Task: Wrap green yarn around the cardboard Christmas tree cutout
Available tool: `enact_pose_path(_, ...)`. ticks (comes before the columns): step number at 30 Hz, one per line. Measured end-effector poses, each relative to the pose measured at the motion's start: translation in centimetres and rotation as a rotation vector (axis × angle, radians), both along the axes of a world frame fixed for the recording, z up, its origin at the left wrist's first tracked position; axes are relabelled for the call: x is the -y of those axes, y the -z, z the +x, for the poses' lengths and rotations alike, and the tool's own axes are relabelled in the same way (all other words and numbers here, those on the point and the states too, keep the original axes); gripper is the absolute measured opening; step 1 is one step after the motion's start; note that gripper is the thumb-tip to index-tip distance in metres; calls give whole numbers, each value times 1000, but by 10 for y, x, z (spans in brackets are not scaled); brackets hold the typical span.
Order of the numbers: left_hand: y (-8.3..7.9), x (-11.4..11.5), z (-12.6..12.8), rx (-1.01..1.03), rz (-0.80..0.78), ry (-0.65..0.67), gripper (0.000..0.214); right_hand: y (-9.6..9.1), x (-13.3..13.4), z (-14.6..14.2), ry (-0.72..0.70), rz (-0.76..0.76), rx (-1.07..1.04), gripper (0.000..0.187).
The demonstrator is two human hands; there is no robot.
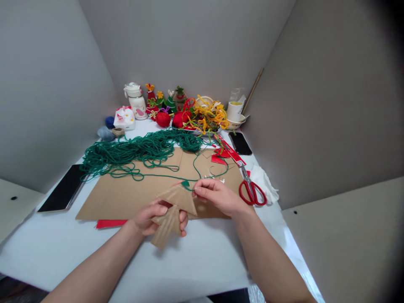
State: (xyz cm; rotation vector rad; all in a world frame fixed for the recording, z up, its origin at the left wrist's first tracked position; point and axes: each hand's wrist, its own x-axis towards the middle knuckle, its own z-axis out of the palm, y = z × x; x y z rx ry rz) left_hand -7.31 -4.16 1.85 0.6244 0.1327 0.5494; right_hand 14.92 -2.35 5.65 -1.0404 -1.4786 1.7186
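My left hand (151,219) is closed round the stem of a tree-shaped cardboard cutout (176,201), holding it above the table's front. My right hand (217,195) pinches a strand of green yarn (189,187) at the cutout's upper right edge. The strand runs back to a big loose heap of green yarn (139,152) lying across the far part of a flat cardboard sheet (126,195).
Red-handled scissors (251,189) and white tissue (265,181) lie right of the sheet. A dark tablet (65,188) sits at left, a phone (240,144) at back right. Yarn figures, pipe cleaners (208,114), a white bottle (135,100) and a cup (235,111) line the back wall.
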Motion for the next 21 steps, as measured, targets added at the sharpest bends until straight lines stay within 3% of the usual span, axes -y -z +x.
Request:
enact_pose_path(5,-1,1,2,6,-23,102,40,-5,2,-2,-24,32,61,28)
enact_pose_path(12,3,-1,-1,-34,-106,191,40,-10,2,0,38,301,230,16)
enact_pose_path(16,6,-3,-4,-53,-122,215,58,-16,3,1,38,369,266,14)
enact_pose_path(21,3,-4,-4,-76,-122,253,57,-15,3,2,-14,396,291,14)
